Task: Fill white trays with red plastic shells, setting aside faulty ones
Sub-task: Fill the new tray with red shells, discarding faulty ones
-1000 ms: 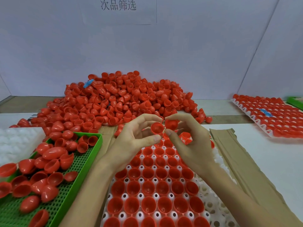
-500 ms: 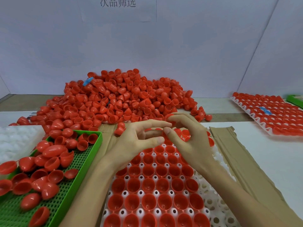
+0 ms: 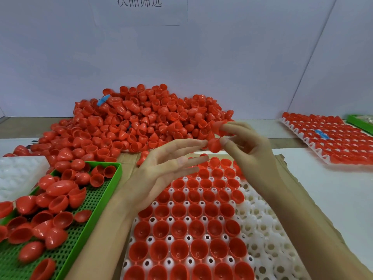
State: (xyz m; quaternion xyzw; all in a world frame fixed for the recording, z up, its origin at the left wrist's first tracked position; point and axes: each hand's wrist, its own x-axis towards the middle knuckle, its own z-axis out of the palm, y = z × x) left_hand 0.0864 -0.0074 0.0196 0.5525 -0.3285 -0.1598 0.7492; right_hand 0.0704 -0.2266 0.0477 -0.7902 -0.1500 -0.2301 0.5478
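Right hand pinches a shell; left hand spread, beside green tray.

A pale grey wall closes off the back of the counter, and a second panel meets it at an angle on the right. A white paper sign is fixed high on the back wall, its printed black characters cut off by the top edge of the view. The counter top is white at the right, while a brown band runs along the foot of the wall. A sheet of brown cardboard lies flat on the counter. A small blue strip shows below the sign, left of centre. Another blue piece lies far right, near a green tray at the frame edge that holds something pale and blurred.
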